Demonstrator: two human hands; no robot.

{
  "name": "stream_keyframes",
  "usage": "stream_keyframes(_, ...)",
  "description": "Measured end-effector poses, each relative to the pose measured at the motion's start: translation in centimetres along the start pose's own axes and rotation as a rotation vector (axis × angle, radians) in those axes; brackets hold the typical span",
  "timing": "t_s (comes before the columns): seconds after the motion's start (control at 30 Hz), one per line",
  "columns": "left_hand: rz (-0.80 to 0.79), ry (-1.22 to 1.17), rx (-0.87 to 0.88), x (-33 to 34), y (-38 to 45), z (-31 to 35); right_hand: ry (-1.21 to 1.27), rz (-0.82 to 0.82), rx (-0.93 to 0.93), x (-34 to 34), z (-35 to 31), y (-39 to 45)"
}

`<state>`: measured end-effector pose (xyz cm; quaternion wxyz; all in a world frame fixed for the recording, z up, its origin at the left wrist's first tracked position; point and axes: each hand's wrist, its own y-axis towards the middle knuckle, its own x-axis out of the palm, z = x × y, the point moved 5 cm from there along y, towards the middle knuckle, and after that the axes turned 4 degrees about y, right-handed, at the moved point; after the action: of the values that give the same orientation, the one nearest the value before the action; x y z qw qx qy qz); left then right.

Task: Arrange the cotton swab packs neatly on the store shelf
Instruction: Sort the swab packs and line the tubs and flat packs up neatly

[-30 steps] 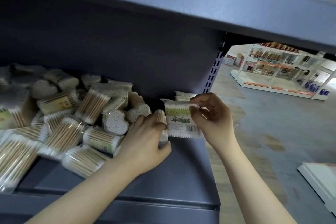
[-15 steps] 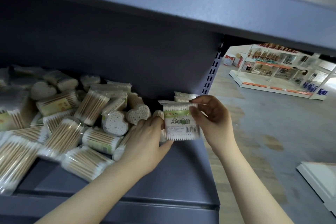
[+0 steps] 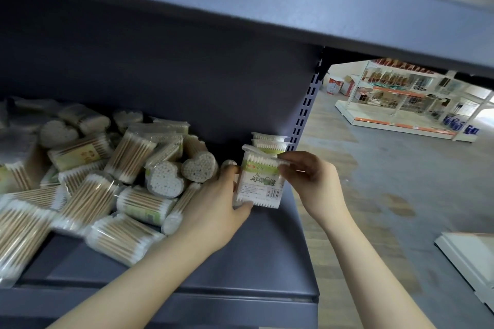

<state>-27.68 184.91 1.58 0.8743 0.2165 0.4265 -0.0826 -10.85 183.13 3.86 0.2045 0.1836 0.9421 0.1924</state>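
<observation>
A cotton swab pack (image 3: 260, 181) with a green label and a barcode stands upright near the right end of the dark grey shelf (image 3: 240, 256). My left hand (image 3: 216, 211) holds its left side and lower corner. My right hand (image 3: 311, 176) pinches its upper right edge. Behind it, two more upright packs (image 3: 268, 141) stand against the back panel. A loose heap of swab packs (image 3: 88, 181), some heart-shaped, covers the left part of the shelf.
The shelf above (image 3: 267, 8) overhangs closely. A perforated upright post (image 3: 304, 109) marks the right end of the shelf. Beyond it lies the store floor (image 3: 387, 181), with other racks (image 3: 401, 99) far off and a white board (image 3: 475, 256) at the right.
The held pack has been turned more upright and shifted slightly back and right toward the standing packs, with both hands following it.
</observation>
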Motion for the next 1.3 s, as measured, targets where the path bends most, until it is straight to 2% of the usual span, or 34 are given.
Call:
stream_keyframes(0.23, 0.072, 0.131, 0.034, 0.2, 0.5, -0.1, 0.043, -0.035, 0.016, -0.9, 0.6, 0.2)
stream_keyframes(0.33, 0.193, 0.198, 0.137, 0.1, 1.0, -0.6, -0.046, -0.058, 0.016, -1.1, 1.7, 0.2)
stream_keyframes(0.5, 0.261, 0.294, 0.268, 0.3, 2.0, -0.6, -0.122, -0.004, 0.03, -1.1, 3.8, 0.4)
stream_keyframes(0.73, 0.278, 0.351, 0.371, 1.2, 3.5, 0.3, -0.37, -0.022, -0.165, -1.1, 5.2, 0.2)
stream_keyframes(0.93, 0.219, 0.453, 0.331, 1.8, 4.8, 0.8, -0.661, -0.138, -0.283, 0.1, 6.9, -0.3)
stream_keyframes(1.17, 0.129, 0.584, 0.252, 2.4, 5.8, -0.9, -0.709, -0.061, -0.327, 1.6, 7.3, 1.0)
stream_keyframes(1.3, 0.072, 0.556, 0.158, 2.3, 5.5, -1.8, -0.705, -0.088, -0.322, 2.4, 7.5, 2.3)
